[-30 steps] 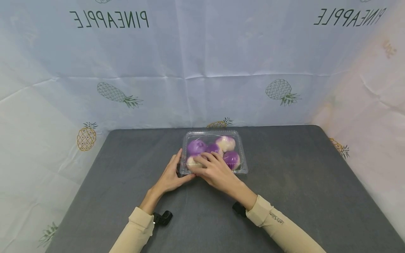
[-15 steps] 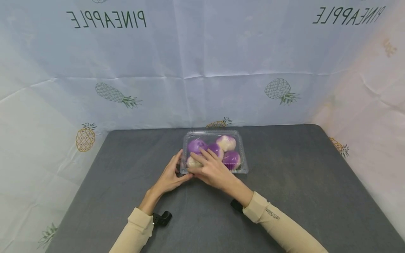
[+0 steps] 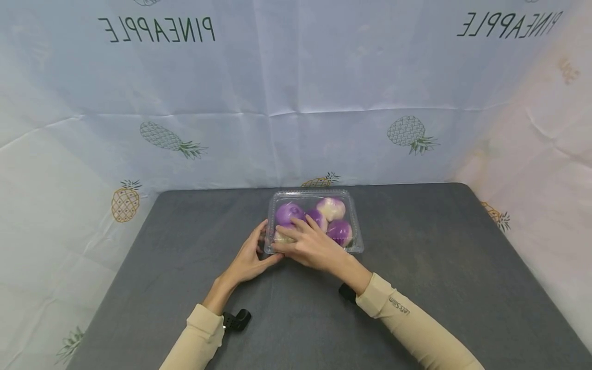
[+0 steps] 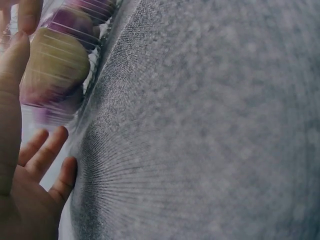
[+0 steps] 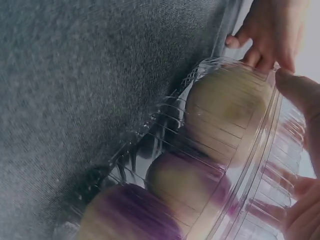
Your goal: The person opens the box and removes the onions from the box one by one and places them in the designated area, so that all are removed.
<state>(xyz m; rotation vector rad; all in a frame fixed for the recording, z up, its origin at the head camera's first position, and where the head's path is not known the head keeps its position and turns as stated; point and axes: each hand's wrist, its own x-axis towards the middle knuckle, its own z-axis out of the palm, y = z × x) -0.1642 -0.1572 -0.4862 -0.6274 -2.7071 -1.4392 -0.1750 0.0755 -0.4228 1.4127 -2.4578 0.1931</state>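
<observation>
A clear plastic clamshell container (image 3: pixel 356 221) sits near the table's far edge, its lid lying over several round purple-and-white vegetables (image 3: pixel 331 209). My left hand (image 3: pixel 248 258) holds its front left corner, thumb along the front and fingers by the left side. Over the lid's front left part, my right hand (image 3: pixel 314 246) rests with fingers spread and fairly straight. In the right wrist view its thumb (image 5: pixel 300 95) touches the rim close to that corner. One pale vegetable (image 4: pixel 57 62) shows through the ribbed wall in the left wrist view; the right hand partly hides it in the head view.
A dark grey cloth covers the table (image 3: pixel 416 267). Behind it hangs a pale curtain (image 3: pixel 333 144) printed with pineapples, coming down to the far edge. Black wrist cameras (image 3: pixel 238 319) stick out beside both sleeves.
The right hand has shifted slightly left across the lid, its thumb nearer the front left corner. The left hand and the container stay almost in place.
</observation>
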